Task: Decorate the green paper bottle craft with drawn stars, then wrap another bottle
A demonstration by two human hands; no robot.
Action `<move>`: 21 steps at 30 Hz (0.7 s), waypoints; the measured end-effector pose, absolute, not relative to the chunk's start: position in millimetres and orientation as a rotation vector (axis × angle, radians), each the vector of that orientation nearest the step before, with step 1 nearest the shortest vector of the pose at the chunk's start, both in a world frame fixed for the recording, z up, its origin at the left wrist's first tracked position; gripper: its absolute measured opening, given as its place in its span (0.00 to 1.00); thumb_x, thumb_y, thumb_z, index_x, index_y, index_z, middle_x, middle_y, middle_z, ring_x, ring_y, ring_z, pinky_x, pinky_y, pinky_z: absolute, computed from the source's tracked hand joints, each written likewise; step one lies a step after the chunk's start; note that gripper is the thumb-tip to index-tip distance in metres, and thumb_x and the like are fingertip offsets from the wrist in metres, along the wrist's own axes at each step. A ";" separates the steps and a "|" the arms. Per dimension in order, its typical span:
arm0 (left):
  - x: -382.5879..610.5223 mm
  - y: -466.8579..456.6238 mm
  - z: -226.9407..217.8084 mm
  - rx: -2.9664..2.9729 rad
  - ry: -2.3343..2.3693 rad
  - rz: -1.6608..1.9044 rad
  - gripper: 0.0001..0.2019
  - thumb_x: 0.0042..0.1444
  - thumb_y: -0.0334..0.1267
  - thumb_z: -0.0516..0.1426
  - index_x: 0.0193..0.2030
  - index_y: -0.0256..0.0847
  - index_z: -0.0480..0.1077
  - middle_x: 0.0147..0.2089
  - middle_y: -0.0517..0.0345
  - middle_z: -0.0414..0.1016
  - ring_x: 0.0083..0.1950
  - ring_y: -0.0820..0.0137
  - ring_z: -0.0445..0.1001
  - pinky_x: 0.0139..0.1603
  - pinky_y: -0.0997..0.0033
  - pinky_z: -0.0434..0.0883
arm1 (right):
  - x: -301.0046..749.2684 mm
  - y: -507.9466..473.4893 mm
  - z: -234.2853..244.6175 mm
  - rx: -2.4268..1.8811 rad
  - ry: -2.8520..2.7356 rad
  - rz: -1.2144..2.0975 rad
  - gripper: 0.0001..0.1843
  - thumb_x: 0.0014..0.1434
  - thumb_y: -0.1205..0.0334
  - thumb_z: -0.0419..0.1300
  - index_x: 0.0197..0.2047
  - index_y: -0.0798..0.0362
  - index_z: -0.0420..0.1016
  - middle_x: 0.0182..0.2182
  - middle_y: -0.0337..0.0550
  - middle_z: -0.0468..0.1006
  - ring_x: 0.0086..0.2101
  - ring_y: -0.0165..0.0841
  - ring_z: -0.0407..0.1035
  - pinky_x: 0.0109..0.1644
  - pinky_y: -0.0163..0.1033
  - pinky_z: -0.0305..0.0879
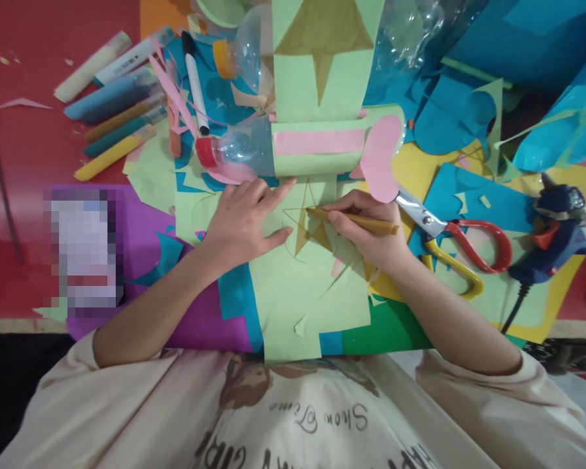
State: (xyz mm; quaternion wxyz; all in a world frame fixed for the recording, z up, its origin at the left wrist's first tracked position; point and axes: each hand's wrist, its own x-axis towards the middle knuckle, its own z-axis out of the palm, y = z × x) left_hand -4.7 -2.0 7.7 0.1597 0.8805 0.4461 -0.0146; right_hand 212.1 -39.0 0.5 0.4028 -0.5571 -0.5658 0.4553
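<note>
My left hand (247, 221) lies flat with its fingers spread on a light green paper sheet (303, 293), pressing it down. My right hand (366, 228) is closed on a mustard-coloured marker (354, 220), whose tip touches a star outline (305, 228) partly filled in brown on the sheet. Just beyond the hands lies a clear plastic bottle (244, 150) wrapped in green and pink paper, with a pink heart shape (383, 156) at its end.
Scissors with red and yellow handles (454, 244) lie to the right, beside a blue glue gun (561, 228). Several markers (117, 124) lie at the upper left on the red surface. A black-capped white marker (195, 85) and blue paper scraps (449, 111) lie behind the bottle.
</note>
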 end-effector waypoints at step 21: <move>-6.6 -2.1 5.7 2.514 1.262 -0.016 0.32 0.62 0.47 0.52 0.71 0.41 0.52 0.47 0.49 0.65 0.51 0.56 0.64 0.50 0.59 0.60 | 213.3 -37.8 1.8 -1.415 -1.402 1.082 0.06 0.52 0.62 0.61 0.26 0.53 0.74 0.19 0.35 0.73 0.21 0.26 0.65 0.25 0.34 0.60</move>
